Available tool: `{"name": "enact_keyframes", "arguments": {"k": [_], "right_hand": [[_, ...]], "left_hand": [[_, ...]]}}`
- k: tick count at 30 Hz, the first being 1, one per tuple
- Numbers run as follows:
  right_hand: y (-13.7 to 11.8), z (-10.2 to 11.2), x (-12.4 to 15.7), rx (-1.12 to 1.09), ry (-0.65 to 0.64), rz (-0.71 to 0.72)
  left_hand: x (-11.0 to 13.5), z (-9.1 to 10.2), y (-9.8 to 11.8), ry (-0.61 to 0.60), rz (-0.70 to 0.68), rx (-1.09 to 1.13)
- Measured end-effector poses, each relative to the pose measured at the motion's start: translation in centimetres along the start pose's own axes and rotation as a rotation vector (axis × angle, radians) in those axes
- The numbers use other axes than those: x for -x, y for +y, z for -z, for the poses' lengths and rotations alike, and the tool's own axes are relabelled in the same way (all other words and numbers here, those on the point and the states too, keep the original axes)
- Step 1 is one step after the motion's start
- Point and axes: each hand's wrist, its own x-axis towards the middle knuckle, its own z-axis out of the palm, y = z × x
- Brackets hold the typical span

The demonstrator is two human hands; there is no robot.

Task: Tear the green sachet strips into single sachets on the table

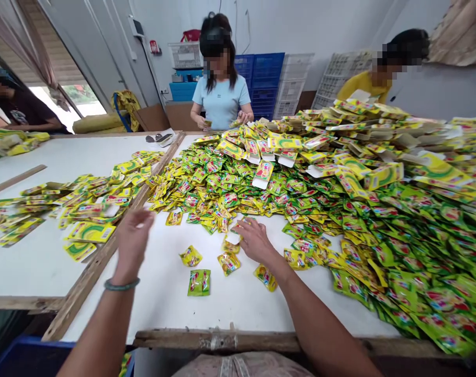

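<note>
Carton (233,239) in right grip (257,241); loose packets (199,283) near.

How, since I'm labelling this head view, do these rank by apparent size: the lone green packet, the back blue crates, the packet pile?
1. Packet pile
2. Back blue crates
3. Lone green packet

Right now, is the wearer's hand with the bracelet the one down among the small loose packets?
No, the bracelet is on the left wrist, while the right hand is down among the packets.
</note>
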Motion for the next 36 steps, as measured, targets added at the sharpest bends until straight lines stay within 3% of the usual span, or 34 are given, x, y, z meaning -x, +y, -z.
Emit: {"name": "enact_keyframes", "arguments": {"k": [2, 4, 7, 9, 11, 15, 19, 22, 26, 29, 31, 33, 36], "right_hand": [[-1.4, 0.2, -0.6, -0.027, 0.138, -0.021], [-3.3, 0.4, -1.2, -0.108, 0.263, -0.050], [-6.2, 0.2, -2.2, -0.311, 0.208, -0.012], [-7.3, -0.1, -3.0, -0.407, 0.107, 0.012], [-7.6, -0.7, -4.1, -0.365, 0.049, 0.035], [-6.6, -2.6, -6.8, 0.028, -0.078, 0.194], [-5.8, -4.7, -9.3, 0.147, -0.033, 0.236], [-5.3, -5.2, -10.2, -0.058, 0.076, 0.147], [-4.6, -3.9, -9.3, -0.644, 0.190, -0.122], [-4.4, -2.2, -7.6, -1.162, 0.161, -0.277], [-4.3, -1.4, -6.4, -1.384, 0.102, -0.312], [-4.2, -1.0, -5.2, -1.435, 0.036, -0.317], [-3.9, -0.5, -3.9, -1.314, -0.058, -0.265]], "left_hand": [[3.3, -3.4, 0.1, -0.262, 0.115, -0.007], [6.3, -6.3, 0.2, -0.513, 0.112, 0.011], [8.6, -8.2, 0.0, -0.697, 0.021, 0.093], [8.7, -7.9, -0.7, -0.684, 0.062, 0.121], [8.0, -6.9, -1.6, -0.611, 0.172, 0.189], [6.4, -5.1, -3.5, -0.398, 0.412, 0.446], [5.4, -4.6, -4.7, -0.268, 0.531, 0.507], [5.2, -4.4, -5.1, -0.249, 0.520, 0.481], [5.5, -4.5, -5.0, -0.323, 0.424, 0.346], [5.9, -4.7, -4.6, -0.374, 0.380, 0.260], [6.2, -4.9, -4.1, -0.438, 0.358, 0.255], [6.6, -5.0, -3.4, -0.528, 0.346, 0.289], [7.3, -5.2, -2.2, -0.639, 0.371, 0.360]]}}
